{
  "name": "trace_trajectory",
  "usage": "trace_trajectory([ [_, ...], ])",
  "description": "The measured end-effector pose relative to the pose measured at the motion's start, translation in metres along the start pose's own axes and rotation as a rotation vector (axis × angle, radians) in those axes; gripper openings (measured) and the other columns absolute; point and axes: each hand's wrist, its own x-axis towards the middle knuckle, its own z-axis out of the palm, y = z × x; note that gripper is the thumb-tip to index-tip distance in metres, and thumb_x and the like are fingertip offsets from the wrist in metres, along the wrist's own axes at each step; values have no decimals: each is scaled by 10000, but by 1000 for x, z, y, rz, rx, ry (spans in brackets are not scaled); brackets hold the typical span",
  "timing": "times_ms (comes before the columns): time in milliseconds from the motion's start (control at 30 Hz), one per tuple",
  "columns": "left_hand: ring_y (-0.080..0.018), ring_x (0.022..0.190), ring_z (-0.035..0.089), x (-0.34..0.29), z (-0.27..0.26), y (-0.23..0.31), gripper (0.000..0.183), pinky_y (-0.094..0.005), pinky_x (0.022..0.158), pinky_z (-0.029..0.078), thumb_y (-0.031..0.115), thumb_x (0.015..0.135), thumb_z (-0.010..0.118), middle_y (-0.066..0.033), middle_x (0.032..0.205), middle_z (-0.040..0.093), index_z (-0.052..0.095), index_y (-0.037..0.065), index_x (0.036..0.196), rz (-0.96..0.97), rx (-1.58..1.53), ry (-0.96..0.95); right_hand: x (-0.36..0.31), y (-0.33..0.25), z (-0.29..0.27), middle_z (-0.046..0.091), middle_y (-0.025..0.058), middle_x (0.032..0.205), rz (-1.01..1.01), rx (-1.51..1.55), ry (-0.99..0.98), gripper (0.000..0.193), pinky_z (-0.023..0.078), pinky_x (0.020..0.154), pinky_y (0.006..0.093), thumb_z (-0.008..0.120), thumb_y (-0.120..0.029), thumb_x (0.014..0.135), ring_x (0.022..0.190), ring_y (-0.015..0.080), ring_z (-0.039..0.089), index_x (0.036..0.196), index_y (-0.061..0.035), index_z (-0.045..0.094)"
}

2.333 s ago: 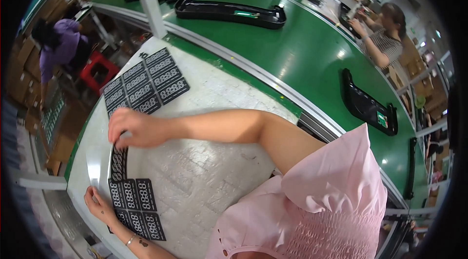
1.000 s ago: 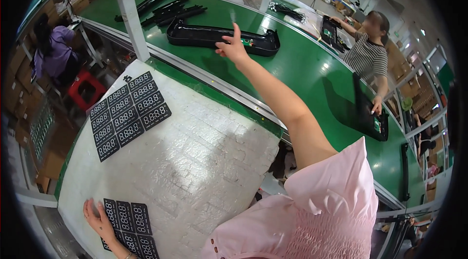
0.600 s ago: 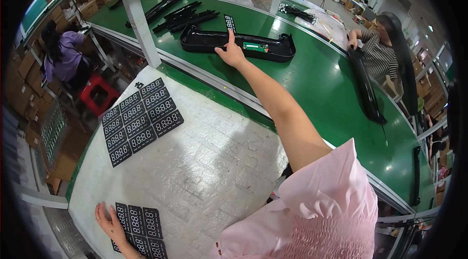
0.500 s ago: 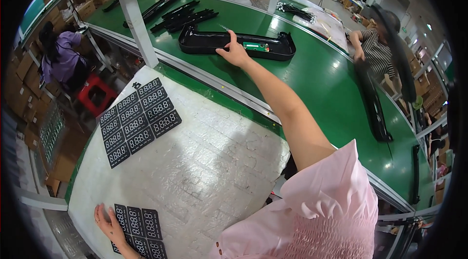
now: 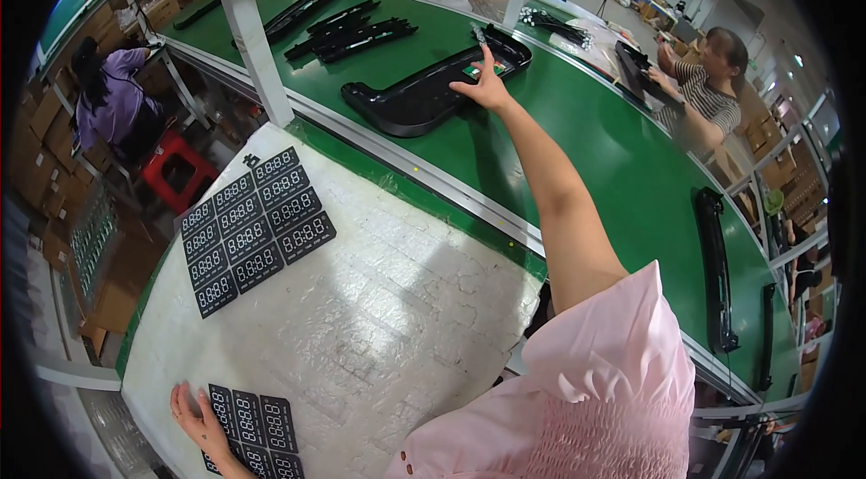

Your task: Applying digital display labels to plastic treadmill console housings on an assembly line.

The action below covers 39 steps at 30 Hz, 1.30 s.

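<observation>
My right hand reaches over the green belt to a long black plastic housing, thumb and index finger spread apart at its far half. A small green circuit board shows inside the housing, partly hidden by the hand. Something clear lies just beyond the index fingertip, too small to make out. At the lower left my left hand is open, fingers stretched, at the edge of a group of black digit display panels. A larger block of similar panels lies on the white worktop.
Several black plastic parts lie farther along the belt. Another long black part lies on its right side. A white post rises at the worktop's corner. A person in stripes handles a black part across the belt.
The housing has swung round, its right end now pointing away from me, and my right hand has moved right with it. The striped person's black part has moved back. My left hand stays nearly still.
</observation>
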Motion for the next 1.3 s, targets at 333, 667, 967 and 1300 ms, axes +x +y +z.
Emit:
trace_trajectory([
  [333, -345, 1223, 437, 1, 0, 7, 334, -418, 1029, 339, 165, 909, 586, -183, 1322, 483, 559, 0, 1197, -27, -16, 26, -54, -27, 24, 287, 245, 1438, 236, -121, 477, 1039, 348, 1072, 445, 756, -123, 644, 1307, 411, 351, 1465, -102, 119],
  [667, -342, 1212, 439, 1, -2, 14, 313, -414, 1019, 347, 141, 900, 591, -180, 1303, 492, 568, 18, 1187, -41, 1, 32, 40, -9, 56, 472, 262, 1283, 306, -242, 373, 992, 410, 1004, 470, 715, -120, 687, 1165, 421, 497, 1466, -156, 101],
  [967, -331, 1209, 438, 0, -4, 24, 308, -413, 1013, 352, 125, 893, 586, -162, 1298, 494, 568, 23, 1183, -67, 34, 16, 71, 19, 79, 514, 287, 1258, 275, -107, 427, 928, 408, 1002, 445, 714, -154, 728, 1151, 430, 524, 1453, -110, 136],
  [1300, -326, 1220, 428, 4, -1, 27, 313, -412, 1024, 342, 137, 902, 585, -147, 1310, 490, 563, 23, 1192, -95, 53, 33, 105, 15, 105, 505, 286, 1264, 215, -98, 358, 904, 389, 1023, 448, 706, -145, 737, 1178, 431, 503, 1444, -127, 143],
])
